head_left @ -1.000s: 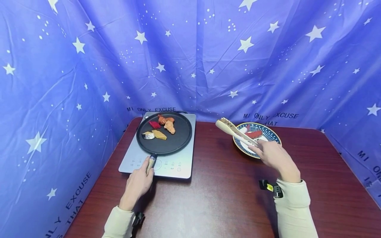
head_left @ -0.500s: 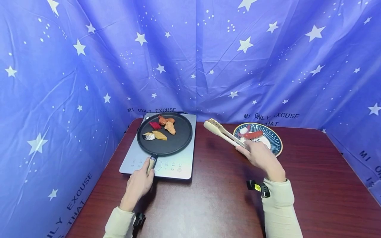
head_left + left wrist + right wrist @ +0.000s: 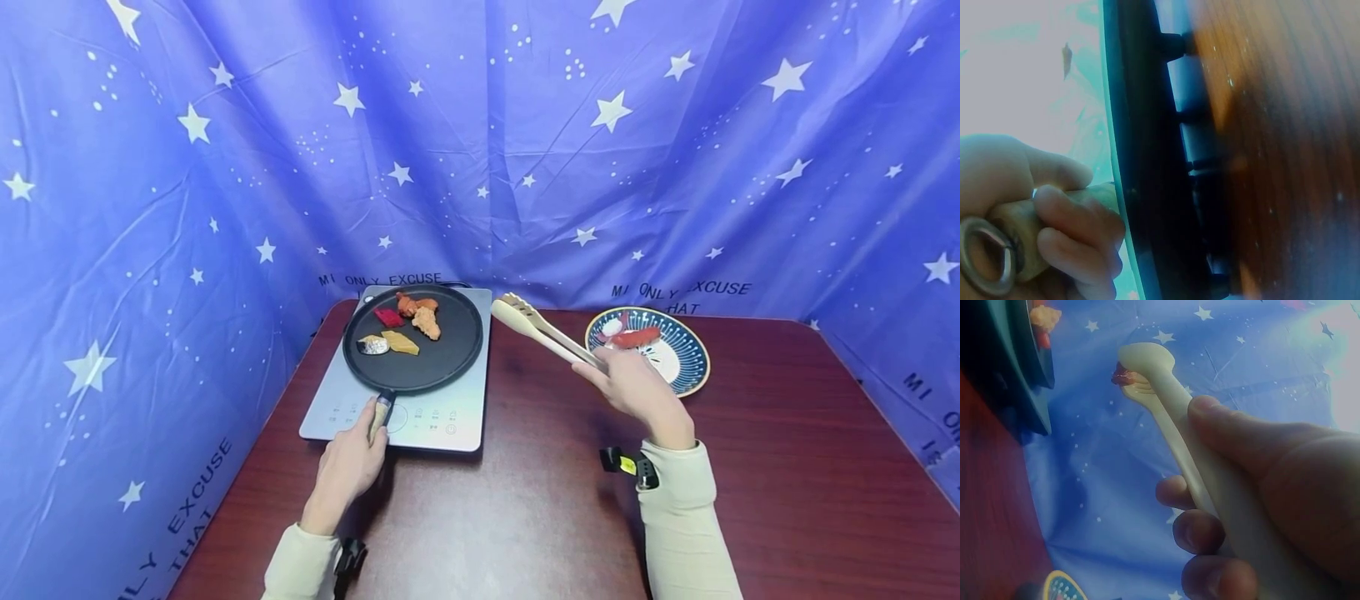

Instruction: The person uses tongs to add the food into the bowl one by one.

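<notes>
My left hand grips the handle of a flat black pan; its end ring shows in the left wrist view. In the pan lie a breaded piece, a reddish-brown piece, a red piece, a yellow piece and a silvery piece. My right hand holds cream tongs, raised between plate and pan, tips toward the pan. A small reddish-brown food piece is pinched in the tong tips in the right wrist view.
The pan stands on a silver induction cooktop. At right, a blue-patterned plate carries a red sausage-like piece and a white-and-pink piece. A starry blue curtain borders the dark red table.
My right hand has moved left with the tongs, away from over the plate and toward the pan, uncovering more of the plate. My left hand stays on the pan handle.
</notes>
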`<act>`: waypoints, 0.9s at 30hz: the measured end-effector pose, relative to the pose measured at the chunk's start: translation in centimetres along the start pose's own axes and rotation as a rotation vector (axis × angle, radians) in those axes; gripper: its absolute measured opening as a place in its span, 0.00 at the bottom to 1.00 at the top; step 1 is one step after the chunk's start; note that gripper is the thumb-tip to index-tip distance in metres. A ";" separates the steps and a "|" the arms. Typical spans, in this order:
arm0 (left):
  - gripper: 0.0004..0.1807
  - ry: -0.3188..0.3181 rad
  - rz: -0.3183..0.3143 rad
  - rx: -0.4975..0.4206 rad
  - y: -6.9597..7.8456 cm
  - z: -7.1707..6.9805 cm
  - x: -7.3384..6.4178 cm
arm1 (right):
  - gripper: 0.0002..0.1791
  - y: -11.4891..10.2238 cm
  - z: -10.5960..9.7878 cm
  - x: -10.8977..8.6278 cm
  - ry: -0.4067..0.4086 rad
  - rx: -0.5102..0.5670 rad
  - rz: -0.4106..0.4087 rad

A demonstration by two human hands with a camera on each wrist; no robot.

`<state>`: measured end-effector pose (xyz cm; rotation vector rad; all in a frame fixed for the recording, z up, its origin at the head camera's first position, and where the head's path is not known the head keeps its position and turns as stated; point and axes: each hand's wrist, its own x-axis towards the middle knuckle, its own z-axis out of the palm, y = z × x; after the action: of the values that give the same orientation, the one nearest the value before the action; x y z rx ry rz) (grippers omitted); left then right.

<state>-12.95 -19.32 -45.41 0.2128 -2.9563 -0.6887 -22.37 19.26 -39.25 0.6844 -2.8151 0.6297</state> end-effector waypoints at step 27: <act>0.30 0.002 0.001 -0.007 -0.1 0.0 0.1 | 0.18 -3.5 3.7 1.9 -0.033 -0.051 -0.059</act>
<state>-12.99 -19.43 -45.45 0.2119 -2.9517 -0.6975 -22.64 14.09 -40.79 0.7716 -2.8190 0.5396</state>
